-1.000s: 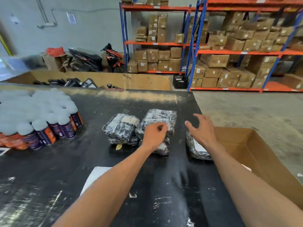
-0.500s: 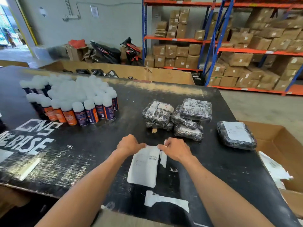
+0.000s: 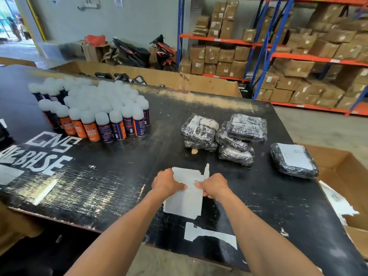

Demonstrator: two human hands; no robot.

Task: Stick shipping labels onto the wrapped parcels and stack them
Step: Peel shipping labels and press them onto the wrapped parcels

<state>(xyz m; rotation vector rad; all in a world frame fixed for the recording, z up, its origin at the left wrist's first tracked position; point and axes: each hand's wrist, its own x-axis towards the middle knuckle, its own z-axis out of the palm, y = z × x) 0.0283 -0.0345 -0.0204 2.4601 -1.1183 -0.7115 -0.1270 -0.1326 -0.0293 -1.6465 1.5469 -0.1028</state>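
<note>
A white sheet of shipping labels lies on the black table near its front edge. My left hand presses on the sheet's left side. My right hand pinches the sheet's right edge, where a thin white strip sticks up. Behind the sheet stand two piles of parcels wrapped in black plastic, a left pile and a right pile. A single wrapped parcel with a white label on top lies apart at the table's right edge.
Several spray cans with white caps crowd the table's left half. An open cardboard box with loose white paper stands at the right, below the table edge. A paper scrap sticks near the front. Shelves with cartons fill the back right.
A second ago my hands were at the parcels, the right one by the lone parcel. They came back to the label sheet, and now the right hand lifts a strip at its edge.
</note>
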